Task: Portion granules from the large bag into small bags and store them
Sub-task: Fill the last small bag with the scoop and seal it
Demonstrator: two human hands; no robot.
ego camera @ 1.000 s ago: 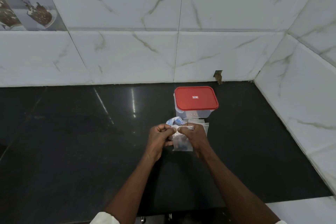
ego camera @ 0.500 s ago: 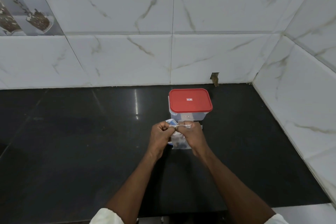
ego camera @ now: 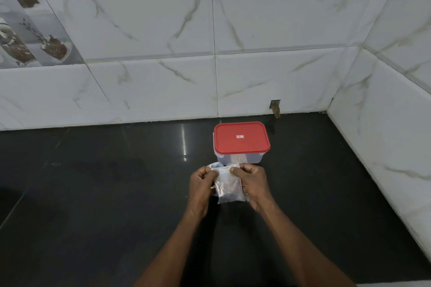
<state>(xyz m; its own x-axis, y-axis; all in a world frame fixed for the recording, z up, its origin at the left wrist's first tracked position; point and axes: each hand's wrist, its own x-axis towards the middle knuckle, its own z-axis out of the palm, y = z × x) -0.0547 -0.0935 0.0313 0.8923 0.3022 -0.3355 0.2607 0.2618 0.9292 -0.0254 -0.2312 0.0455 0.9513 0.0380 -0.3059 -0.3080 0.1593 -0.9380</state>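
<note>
You are working at a glossy black countertop (ego camera: pixel 93 205) set into a corner. White marble-look wall tiles (ego camera: pixel 163 30) line the back, and a side wall (ego camera: pixel 384 112) of the same tile closes in on your right. A decorative tile (ego camera: pixel 28 30) printed with brown bowls sits at the upper left. A small chipped notch (ego camera: pixel 275 108) breaks the tile where the back wall meets the counter.

A clear plastic storage box (ego camera: pixel 240 158) stands near the back wall with its red lid (ego camera: pixel 241 137) on. Its contents cannot be made out.

Just in front of the box, you hold a small clear bag (ego camera: pixel 229 187) above the counter. Your left hand (ego camera: pixel 201 185) and right hand (ego camera: pixel 253 183) each have their fingers curled and pinch its top edge from either side. The bag hangs down between them.

Something pale shows hazily inside the bag, but its grains are too blurred to tell. A crumpled bit of white and blue plastic (ego camera: pixel 213 166) peeks out behind your left knuckles, mostly hidden. Your forearms run off the bottom edge.
</note>
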